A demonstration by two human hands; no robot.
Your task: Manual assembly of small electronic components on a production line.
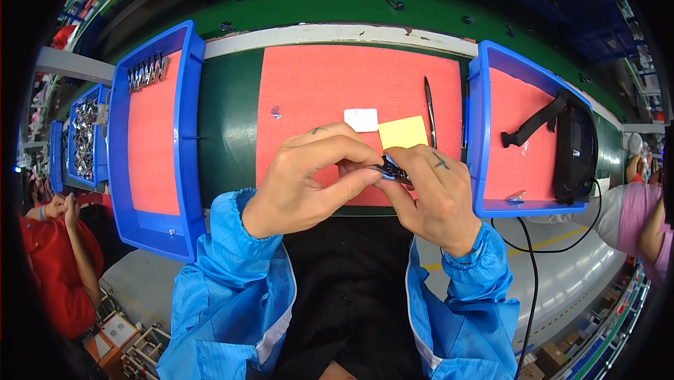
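Between my two hands, above the near part of the pink mat point(316, 78), is a small dark, shiny part point(394, 171); its kind is mostly hidden by my fingers. My left hand point(309, 176) pinches its left end between thumb and forefinger. The fingers of my right hand point(439, 194) close on its right end. Just beyond my hands lie a yellow sticky-note pad point(404, 132) and a small white card-like piece point(361, 120). A black pen point(430, 110) rests to their right. A tiny dark bit point(276, 112) sits on the mat at the left.
A blue tray point(184, 134) at left holds several shiny clip-like parts point(147, 73). The right blue tray point(477, 134) holds a black pouch with a strap point(576, 148) and a small shiny part point(517, 196). Beyond runs a green belt point(316, 8). People sit at both sides; a black cable point(535, 275) hangs right.
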